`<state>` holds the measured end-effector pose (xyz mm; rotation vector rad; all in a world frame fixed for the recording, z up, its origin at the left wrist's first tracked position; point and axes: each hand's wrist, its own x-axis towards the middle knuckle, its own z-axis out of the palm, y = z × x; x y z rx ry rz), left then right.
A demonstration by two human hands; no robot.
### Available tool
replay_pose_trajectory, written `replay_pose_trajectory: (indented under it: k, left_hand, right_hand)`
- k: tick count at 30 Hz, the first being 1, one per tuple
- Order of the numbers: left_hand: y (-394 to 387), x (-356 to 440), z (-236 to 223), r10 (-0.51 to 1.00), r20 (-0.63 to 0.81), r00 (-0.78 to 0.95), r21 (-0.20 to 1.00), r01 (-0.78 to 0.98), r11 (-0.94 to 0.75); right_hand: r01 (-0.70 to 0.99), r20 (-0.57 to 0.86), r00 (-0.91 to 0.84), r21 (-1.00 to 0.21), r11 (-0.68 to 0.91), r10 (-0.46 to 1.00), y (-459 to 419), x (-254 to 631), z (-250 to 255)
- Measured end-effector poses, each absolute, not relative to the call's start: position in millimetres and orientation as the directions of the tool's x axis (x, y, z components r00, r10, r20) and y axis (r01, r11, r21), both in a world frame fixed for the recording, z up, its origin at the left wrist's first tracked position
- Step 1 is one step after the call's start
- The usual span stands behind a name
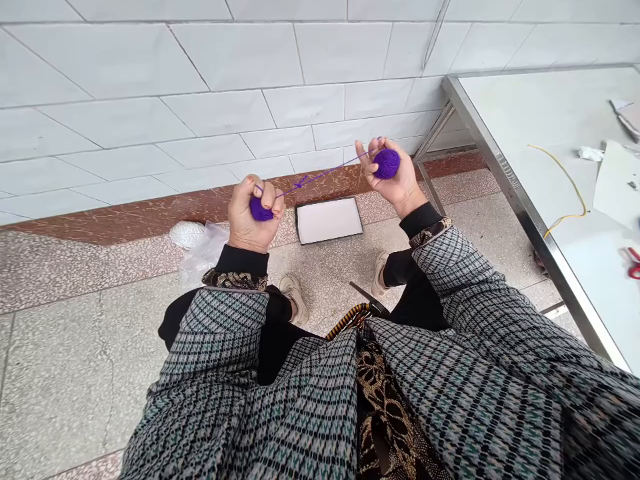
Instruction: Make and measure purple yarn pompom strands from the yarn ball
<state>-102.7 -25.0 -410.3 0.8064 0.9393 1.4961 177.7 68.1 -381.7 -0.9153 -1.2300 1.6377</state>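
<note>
In head view, holds a round purple yarn ball clamped in the curled left hand and a second round purple yarn ball gripped in the right hand, with a thin purple yarn strand stretched between, above a shallow black-edged white rectangular tray on speckled grey floor.

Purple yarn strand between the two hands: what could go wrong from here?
The small tangle in the purple strand might tighten into a knot if the left hand and right hand pull apart. The right-hand ball is largely uncovered by fingers, so it could slip out and unwind onto the floor.
</note>
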Motion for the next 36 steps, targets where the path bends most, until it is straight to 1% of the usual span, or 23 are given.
replay_pose_trajectory:
  k: [2,4,5,7,8,9,11,13,15,16,17,18,20,21,22,23,24,26,28,31,36]
  left_hand:
    - [-23,-101,-417,0.993,-0.030,-0.113,0.943,-0.332,-0.009]
    - [-22,-100,-420,0.997,-0.062,-0.056,0.992,-0.115,0.055]
    - [-22,-100,-421,0.996,-0.088,0.004,0.996,0.003,0.088]
    - [-22,-101,-422,0.975,-0.156,0.155,0.972,0.200,0.123]
    - [-22,-102,-423,0.956,-0.188,0.223,0.955,0.268,0.126]
    - [-22,-102,-423,0.937,-0.217,0.276,0.939,0.321,0.123]
    - [-21,-103,-425,0.914,-0.250,0.320,0.916,0.384,0.116]
    - [-21,-103,-426,0.924,-0.239,0.300,0.920,0.373,0.117]
    - [-22,-102,-426,0.943,-0.196,0.270,0.955,0.273,0.120]
    - [-23,-100,-426,0.946,-0.176,0.272,0.971,0.206,0.121]
    - [-24,-99,-425,0.944,-0.162,0.288,0.982,0.141,0.125]
    - [-25,-97,-424,0.937,-0.154,0.314,0.987,0.087,0.133]
    - [-27,-93,-423,0.919,-0.147,0.367,0.989,0.023,0.149]
    - [-28,-91,-422,0.913,-0.145,0.381,0.988,0.009,0.153]
    - [-28,-89,-422,0.912,-0.141,0.385,0.988,0.001,0.153]
    - [-28,-86,-422,0.915,-0.138,0.379,0.989,-0.001,0.150]
    - [-29,-84,-422,0.921,-0.136,0.364,0.989,0.000,0.146]
    - [-29,-81,-424,0.939,-0.129,0.319,0.991,0.006,0.134]
    - [-29,-79,-426,0.954,-0.120,0.274,0.992,0.009,0.122]
    - [-29,-77,-428,0.965,-0.108,0.238,0.994,0.004,0.111]
    - [-28,-75,-429,0.968,-0.105,0.227,0.994,0.017,0.104]
  right_hand:
    - [-0.183,-0.071,-0.317,-0.974,-0.134,0.946,67,177,-377]
    - [-0.160,-0.098,-0.300,-0.975,-0.152,0.949,65,177,-372]
    - [-0.152,-0.106,-0.312,-0.975,-0.160,0.944,64,178,-370]
    - [-0.151,-0.108,-0.370,-0.973,-0.175,0.923,62,179,-368]
    - [-0.157,-0.104,-0.408,-0.971,-0.182,0.907,61,179,-368]
    - [-0.167,-0.099,-0.444,-0.967,-0.190,0.891,61,179,-368]
    - [-0.193,-0.089,-0.487,-0.959,-0.207,0.869,62,181,-370]
    - [-0.221,-0.085,-0.487,-0.951,-0.217,0.869,64,183,-372]
    - [-0.267,-0.062,-0.481,-0.940,-0.213,0.875,66,186,-374]
    - [-0.272,-0.038,-0.501,-0.941,-0.199,0.865,68,187,-375]
    - [-0.239,-0.022,-0.557,-0.953,-0.186,0.830,68,187,-376]
    - [-0.161,-0.027,-0.643,-0.973,-0.169,0.765,69,187,-378]
    - [0.088,-0.117,-0.809,-0.993,-0.077,0.576,67,182,-382]
    - [0.200,-0.176,-0.848,-0.980,-0.005,0.500,65,178,-384]
    - [0.271,-0.214,-0.860,-0.961,0.059,0.464,62,172,-386]
    - [0.297,-0.211,-0.850,-0.949,0.108,0.483,59,166,-388]
    - [0.293,-0.176,-0.825,-0.946,0.140,0.536,55,159,-391]
    - [0.258,-0.093,-0.748,-0.953,0.159,0.657,48,145,-396]
    - [0.249,-0.061,-0.689,-0.956,0.157,0.722,44,134,-401]
    - [0.276,-0.073,-0.667,-0.949,0.155,0.741,41,125,-408]
    - [0.283,-0.067,-0.633,-0.947,0.150,0.771,38,123,-409]
